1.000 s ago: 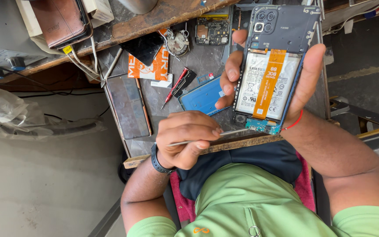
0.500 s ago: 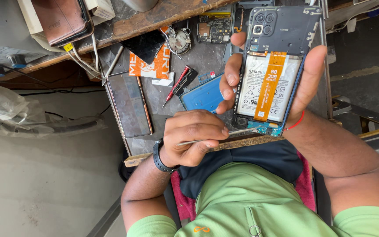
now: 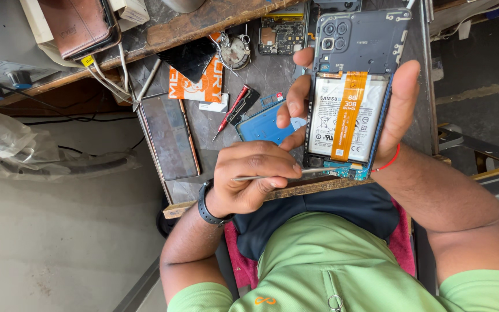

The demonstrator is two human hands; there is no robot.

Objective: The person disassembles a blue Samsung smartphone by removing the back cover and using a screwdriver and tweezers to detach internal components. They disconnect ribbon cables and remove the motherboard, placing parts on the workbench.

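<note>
Moved: tweezers tip now at opened phone's lower edge.
Left hand: fist closed, pinching tweezers.
Right hand: fingers wrapped around phone.

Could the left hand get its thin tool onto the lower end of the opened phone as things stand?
Probably yes. The left hand holds the thin metal tool with its tip right at the phone's lower end, nothing between. The right hand grips only the sides.

An orange packet is lying on the bench. A dark screen is resting just left of it. A white label is showing on the battery.
</note>
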